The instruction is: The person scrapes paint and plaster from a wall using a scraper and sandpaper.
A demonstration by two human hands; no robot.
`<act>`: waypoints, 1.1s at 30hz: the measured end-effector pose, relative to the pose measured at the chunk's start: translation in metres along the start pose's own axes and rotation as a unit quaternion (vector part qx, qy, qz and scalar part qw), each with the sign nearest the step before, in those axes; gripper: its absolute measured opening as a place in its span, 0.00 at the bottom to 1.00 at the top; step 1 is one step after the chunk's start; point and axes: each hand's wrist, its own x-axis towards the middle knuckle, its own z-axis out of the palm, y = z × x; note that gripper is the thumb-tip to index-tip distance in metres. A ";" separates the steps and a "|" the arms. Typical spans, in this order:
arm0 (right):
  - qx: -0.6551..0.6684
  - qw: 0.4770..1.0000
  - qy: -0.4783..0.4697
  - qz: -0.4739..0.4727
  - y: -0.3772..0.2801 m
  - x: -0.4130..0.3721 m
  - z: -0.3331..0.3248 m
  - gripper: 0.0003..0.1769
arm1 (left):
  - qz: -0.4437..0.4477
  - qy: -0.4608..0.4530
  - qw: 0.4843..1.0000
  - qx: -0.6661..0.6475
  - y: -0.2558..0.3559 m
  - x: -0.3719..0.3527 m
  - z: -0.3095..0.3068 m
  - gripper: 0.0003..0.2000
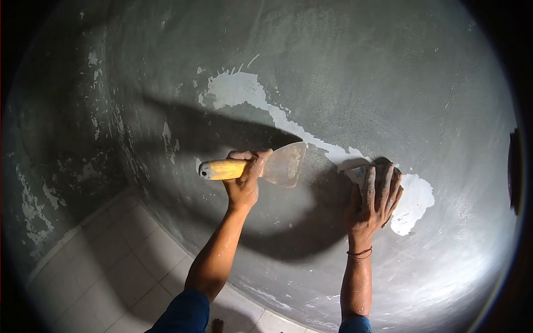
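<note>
My left hand is wrapped round the yellow handle of a putty knife, its wide, stained blade pointing right, close to the wall. My right hand presses a folded sheet, which looks like sandpaper, flat against the wall with its fingers spread over it. Most of the sheet is hidden under the fingers; a pale corner with bluish print shows at the left. An uneven white patch runs diagonally down the grey wall toward the right hand, and a wider white area lies just right of that hand.
The grey wall fills most of the view, with flaked white spots on the left side wall. Pale floor tiles lie at the lower left. A dark object stands at the far right edge. Strong shadows cross the wall.
</note>
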 end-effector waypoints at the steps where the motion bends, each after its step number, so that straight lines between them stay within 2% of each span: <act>1: -0.003 1.000 -0.004 -0.001 0.000 0.000 0.000 0.24 | -0.018 -0.004 1.000 0.024 -0.008 -0.003 0.001 0.09; 2: -0.002 1.000 -0.006 -0.004 0.001 0.000 0.000 0.24 | -0.019 -0.001 1.000 0.024 -0.014 -0.007 0.005 0.09; 4: 0.005 1.000 -0.004 -0.004 0.001 -0.001 -0.001 0.24 | -0.015 0.042 0.998 -0.035 -0.023 -0.012 0.015 0.10; 5: 0.002 1.000 -0.003 -0.002 0.003 -0.001 0.000 0.24 | -0.023 0.035 0.995 -0.092 -0.024 -0.019 0.016 0.11; 8: 0.016 1.000 -0.011 -0.010 0.008 -0.003 0.001 0.25 | -0.043 0.030 0.998 -0.023 -0.018 -0.018 0.007 0.13; 12: 0.001 1.000 -0.002 -0.005 0.003 -0.002 0.004 0.25 | -0.039 0.095 0.992 -0.077 -0.027 -0.029 0.019 0.12; 13: 0.001 1.000 -0.003 -0.001 0.002 -0.001 0.003 0.24 | -0.007 0.037 0.998 -0.057 -0.022 -0.032 0.017 0.12; 16: 0.003 1.000 -0.009 -0.002 0.005 -0.003 0.000 0.24 | -0.014 0.054 0.998 -0.037 -0.018 -0.025 0.008 0.11; 18: 0.012 1.000 -0.013 -0.007 0.004 -0.004 0.000 0.24 | -0.030 0.088 0.995 -0.022 -0.024 -0.033 0.024 0.11; 22: 0.017 1.000 -0.019 -0.010 0.006 -0.005 -0.003 0.23 | 0.000 0.053 0.995 -0.079 -0.034 -0.049 0.039 0.12; 24: 0.037 0.999 -0.026 -0.021 0.012 -0.005 -0.004 0.24 | -0.052 0.130 0.990 0.031 -0.023 -0.043 0.020 0.14; 25: 0.032 0.999 -0.025 -0.026 0.013 -0.004 -0.003 0.24 | -0.003 0.159 0.983 -0.096 -0.022 -0.039 0.020 0.14; 28: 0.026 0.999 -0.026 -0.030 0.008 -0.004 -0.002 0.25 | -0.023 0.209 0.972 -0.106 -0.029 -0.052 0.049 0.14; 29: 0.022 0.999 -0.030 -0.025 0.008 -0.004 -0.003 0.26 | -0.033 0.193 0.978 -0.074 -0.030 -0.055 0.061 0.14; 30: 0.024 0.999 -0.034 -0.031 0.009 -0.006 -0.004 0.26 | -0.012 0.224 0.967 -0.122 -0.030 -0.052 0.072 0.12; 32: 0.054 0.997 -0.037 -0.034 0.014 -0.006 -0.005 0.26 | -0.015 0.240 0.970 -0.037 -0.024 -0.050 0.060 0.12; 33: 0.056 0.997 -0.035 -0.040 0.015 -0.005 -0.005 0.27 | -0.007 0.295 0.951 -0.095 -0.017 -0.047 0.058 0.11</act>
